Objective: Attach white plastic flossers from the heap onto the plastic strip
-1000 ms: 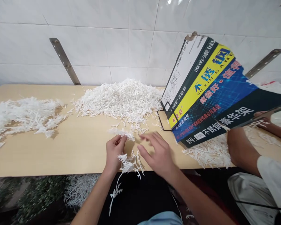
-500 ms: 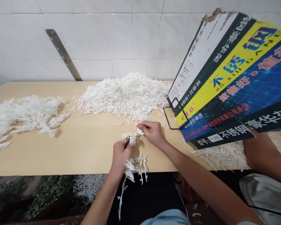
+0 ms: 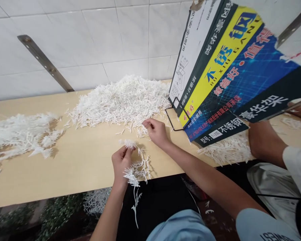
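Observation:
My left hand (image 3: 121, 165) is closed around a white plastic branched sprig (image 3: 132, 176). Fine tufts stick out above the thumb, and forked stems hang below the hand past the table's front edge. My right hand (image 3: 157, 134) is up and to the right of it, at the near edge of a big heap of short white plastic pieces (image 3: 122, 102). Its thumb and fingers are pinched together; whether a small piece is between them I cannot make out. Several loose bits lie on the table (image 3: 75, 164) around the hands.
A spread of larger white branched pieces (image 3: 20, 135) lies at the left. A tall printed cardboard box (image 3: 215, 77) stands on the right beside a black wire frame (image 3: 167, 118). Behind it show another person's arm (image 3: 266, 142) and more white pieces (image 3: 228, 149). Tiled wall (image 3: 97, 36) behind.
My right hand has drawn away from the sprig, up towards the heap, and the gap between my hands has widened. My left hand keeps the sprig. The camera view has turned slightly.

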### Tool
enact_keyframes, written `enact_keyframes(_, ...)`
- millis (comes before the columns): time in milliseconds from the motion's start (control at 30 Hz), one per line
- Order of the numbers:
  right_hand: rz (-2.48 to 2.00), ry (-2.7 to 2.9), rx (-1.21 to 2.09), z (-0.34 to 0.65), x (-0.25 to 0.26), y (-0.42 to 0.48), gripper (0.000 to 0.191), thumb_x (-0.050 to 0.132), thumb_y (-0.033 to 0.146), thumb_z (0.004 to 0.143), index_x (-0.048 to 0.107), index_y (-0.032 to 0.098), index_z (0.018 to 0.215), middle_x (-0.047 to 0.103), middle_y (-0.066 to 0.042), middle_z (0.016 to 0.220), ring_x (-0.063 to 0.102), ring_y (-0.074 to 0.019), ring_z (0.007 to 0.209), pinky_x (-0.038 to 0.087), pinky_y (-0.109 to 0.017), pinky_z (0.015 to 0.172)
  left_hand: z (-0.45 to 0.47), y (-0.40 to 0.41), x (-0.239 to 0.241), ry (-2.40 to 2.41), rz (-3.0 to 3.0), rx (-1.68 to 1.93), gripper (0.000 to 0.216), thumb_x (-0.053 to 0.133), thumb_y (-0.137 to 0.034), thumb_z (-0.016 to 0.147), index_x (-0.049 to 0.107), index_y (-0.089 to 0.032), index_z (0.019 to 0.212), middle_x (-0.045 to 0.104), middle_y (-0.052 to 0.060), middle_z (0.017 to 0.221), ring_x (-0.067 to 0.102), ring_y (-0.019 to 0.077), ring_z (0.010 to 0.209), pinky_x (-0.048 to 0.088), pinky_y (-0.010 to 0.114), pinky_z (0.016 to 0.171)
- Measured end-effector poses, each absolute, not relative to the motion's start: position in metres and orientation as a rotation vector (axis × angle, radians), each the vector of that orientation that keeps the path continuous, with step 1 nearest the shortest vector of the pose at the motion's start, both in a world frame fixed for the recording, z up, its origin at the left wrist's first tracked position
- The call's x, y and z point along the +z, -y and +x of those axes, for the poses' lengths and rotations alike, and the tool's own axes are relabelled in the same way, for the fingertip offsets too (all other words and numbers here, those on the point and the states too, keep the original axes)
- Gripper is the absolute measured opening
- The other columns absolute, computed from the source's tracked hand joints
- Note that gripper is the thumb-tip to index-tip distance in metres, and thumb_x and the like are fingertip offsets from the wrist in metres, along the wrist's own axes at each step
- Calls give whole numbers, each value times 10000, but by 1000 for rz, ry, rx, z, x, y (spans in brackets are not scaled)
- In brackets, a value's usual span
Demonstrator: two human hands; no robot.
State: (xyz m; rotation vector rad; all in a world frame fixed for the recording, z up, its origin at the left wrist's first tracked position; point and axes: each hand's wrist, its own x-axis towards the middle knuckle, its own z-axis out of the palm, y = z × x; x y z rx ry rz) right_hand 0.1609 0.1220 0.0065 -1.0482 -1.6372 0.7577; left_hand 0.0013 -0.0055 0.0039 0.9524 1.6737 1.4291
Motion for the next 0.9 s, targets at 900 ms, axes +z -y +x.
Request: enact_keyframes(900,-931,2274,129,155,8,-130,266,531,111,975,741,208,1106,734,-105,1208,587,-289,1178,457,-466,1001,7,-1,2,-1658,1040,1500,359,644,-505,861,644,-197,675,382,-52,469,341,118,456,238,259,456)
